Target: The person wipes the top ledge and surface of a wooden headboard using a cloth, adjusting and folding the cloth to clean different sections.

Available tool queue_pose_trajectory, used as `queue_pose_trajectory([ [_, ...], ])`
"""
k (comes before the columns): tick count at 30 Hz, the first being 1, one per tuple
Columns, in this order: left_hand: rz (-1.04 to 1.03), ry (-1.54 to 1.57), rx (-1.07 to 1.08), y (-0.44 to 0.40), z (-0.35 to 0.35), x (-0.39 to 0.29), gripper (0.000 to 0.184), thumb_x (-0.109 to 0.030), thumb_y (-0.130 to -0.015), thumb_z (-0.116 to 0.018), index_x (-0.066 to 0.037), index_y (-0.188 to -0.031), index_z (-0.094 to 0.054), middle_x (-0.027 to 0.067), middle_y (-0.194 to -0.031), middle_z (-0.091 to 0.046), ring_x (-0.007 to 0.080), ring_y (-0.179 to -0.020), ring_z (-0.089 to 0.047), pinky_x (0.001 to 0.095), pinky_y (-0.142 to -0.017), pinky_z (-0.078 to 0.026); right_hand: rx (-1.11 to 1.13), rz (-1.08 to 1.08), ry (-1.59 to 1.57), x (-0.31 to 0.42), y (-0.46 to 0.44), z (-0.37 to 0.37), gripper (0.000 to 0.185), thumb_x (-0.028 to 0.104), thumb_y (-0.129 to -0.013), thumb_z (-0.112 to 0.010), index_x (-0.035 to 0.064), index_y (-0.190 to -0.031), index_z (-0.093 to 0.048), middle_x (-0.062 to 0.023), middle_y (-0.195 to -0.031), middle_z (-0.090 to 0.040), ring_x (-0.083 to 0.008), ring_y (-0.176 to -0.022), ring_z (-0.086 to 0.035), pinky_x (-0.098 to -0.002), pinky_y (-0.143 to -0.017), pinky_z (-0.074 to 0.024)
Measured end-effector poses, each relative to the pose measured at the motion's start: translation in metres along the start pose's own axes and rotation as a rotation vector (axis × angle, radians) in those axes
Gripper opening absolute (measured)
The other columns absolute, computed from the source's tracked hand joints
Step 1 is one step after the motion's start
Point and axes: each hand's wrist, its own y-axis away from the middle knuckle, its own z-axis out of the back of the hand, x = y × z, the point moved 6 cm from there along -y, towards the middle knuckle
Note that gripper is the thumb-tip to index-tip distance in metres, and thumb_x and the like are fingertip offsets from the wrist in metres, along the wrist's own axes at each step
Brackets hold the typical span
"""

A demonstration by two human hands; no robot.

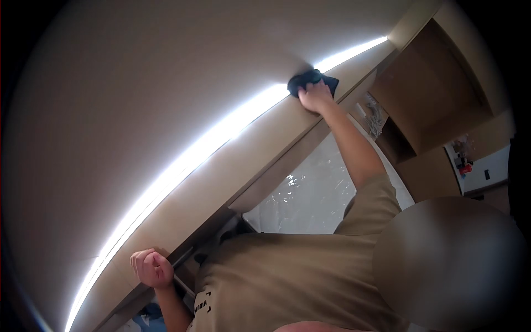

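Observation:
My right hand point(316, 95) is closed on a dark cloth point(301, 83) and presses it against a glowing light strip point(193, 152), where the strip meets a pale wooden panel point(238, 155). The cloth covers a short stretch of the light. At the lower left, my left hand point(152, 268) is raised beside the panel's edge, its fingers curled in, with nothing seen in them.
Open brown cabinet compartments point(437, 83) stand at the right, near a bundle of pale cable point(374, 119). Shiny clear plastic film point(310, 193) covers a white surface beyond my right arm. A large blurred round shape point(448, 260) blocks the lower right.

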Motion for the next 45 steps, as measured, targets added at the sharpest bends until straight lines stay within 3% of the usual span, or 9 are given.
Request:
queue_pose_trajectory([
  [3,0.007,0.054,0.007,-0.01,-0.004,-0.001,0.005,0.002,-0.078,-0.058,-0.001,-0.075,-0.056,0.0128,-0.077,-0.061,0.0298,-0.067,-0.058,0.039,-0.064,-0.048,-0.029,0.421,0.206,0.071,0.059,-0.02,0.055,0.041,-0.1,-0.041,-0.0068,-0.114,-0.063,-0.0331,-0.132,-0.055,-0.0482,-0.135,-0.041,-0.0574,-0.114,-0.0285],
  [4,0.006,0.06,0.015,-0.013,-0.003,-0.002,0.005,0.002,-0.077,-0.059,-0.001,-0.075,-0.056,0.0129,-0.077,-0.061,0.0299,-0.067,-0.058,0.0386,-0.064,-0.048,-0.075,0.504,0.185,0.106,0.11,0.0,0.051,0.039,-0.098,-0.044,-0.0061,-0.111,-0.064,-0.0337,-0.134,-0.053,-0.0467,-0.137,-0.039,-0.0575,-0.114,-0.0285],
  [11,-0.007,0.157,0.035,-0.018,0.009,-0.006,0.005,0.002,-0.077,-0.059,-0.001,-0.074,-0.057,0.0129,-0.076,-0.061,0.0299,-0.067,-0.058,0.039,-0.065,-0.048,-0.273,1.08,-0.238,0.289,0.272,-0.008,0.056,0.04,-0.097,-0.048,-0.002,-0.134,-0.054,-0.0195,-0.145,-0.048,-0.0382,-0.14,-0.037,-0.0495,-0.118,-0.025],
  [14,-0.031,0.169,0.031,-0.017,0.012,-0.001,0.006,0.002,-0.078,-0.06,-0.002,-0.073,-0.057,0.0123,-0.076,-0.062,0.0296,-0.067,-0.059,0.0396,-0.067,-0.049,-0.301,1.185,-0.26,0.33,0.295,-0.008,0.056,0.039,-0.095,-0.052,-0.0017,-0.134,-0.054,-0.0185,-0.142,-0.05,-0.0379,-0.136,-0.042,-0.0479,-0.117,-0.0283],
  [17,-0.004,0.254,-0.018,-0.016,0.019,0.005,0.008,0.002,-0.076,-0.062,-0.003,-0.071,-0.058,0.0107,-0.076,-0.063,0.0288,-0.067,-0.06,0.0402,-0.067,-0.049,-0.069,1.164,-0.392,0.314,0.272,0.002,0.058,0.039,-0.091,-0.06,0.0027,-0.136,-0.051,-0.0143,-0.14,-0.053,-0.0338,-0.135,-0.044,-0.0465,-0.113,-0.0329],
  [20,-0.008,0.233,-0.023,0.001,0.045,0.019,0.009,0.001,-0.071,-0.064,-0.004,-0.072,-0.058,0.0093,-0.076,-0.063,0.0278,-0.067,-0.06,0.0392,-0.066,-0.05,-0.137,1.036,-0.192,0.27,0.243,-0.004,0.064,0.042,-0.093,-0.059,0.0074,-0.145,-0.045,-0.012,-0.151,-0.044,-0.033,-0.142,-0.037,-0.0462,-0.117,-0.03],
  [25,0.086,0.147,-0.068,0.045,0.1,0.058,0.012,0.001,-0.068,-0.066,-0.006,-0.073,-0.058,0.0066,-0.075,-0.062,0.0249,-0.066,-0.061,0.0371,-0.065,-0.05,0.015,1.077,0.067,0.275,0.249,0.009,0.061,0.028,-0.093,-0.057,0.0003,-0.145,-0.041,-0.0191,-0.151,-0.041,-0.041,-0.141,-0.034,-0.0469,-0.117,-0.0291],
  [36,0.222,0.143,-0.193,0.154,0.238,0.136,0.007,0.001,-0.071,-0.064,-0.003,-0.073,-0.059,0.0102,-0.076,-0.064,0.0264,-0.067,-0.059,0.038,-0.066,-0.05,0.132,1.688,0.102,0.566,0.457,-0.011,0.065,0.03,-0.096,-0.053,-0.0038,-0.148,-0.031,-0.0239,-0.153,-0.035,-0.0425,-0.141,-0.034,-0.0465,-0.117,-0.0299],
  [45,0.469,0.025,-0.277,0.237,0.336,0.159,0.01,0.006,-0.072,-0.062,-0.002,-0.078,-0.059,0.012,-0.081,-0.064,0.0274,-0.068,-0.058,0.0353,-0.063,-0.047,0.11,1.849,0.064,0.781,0.606,-0.043,0.07,0.036,-0.101,-0.044,-0.0044,-0.153,-0.021,-0.024,-0.159,-0.025,-0.0407,-0.147,-0.025,-0.0455,-0.12,-0.0229],
])
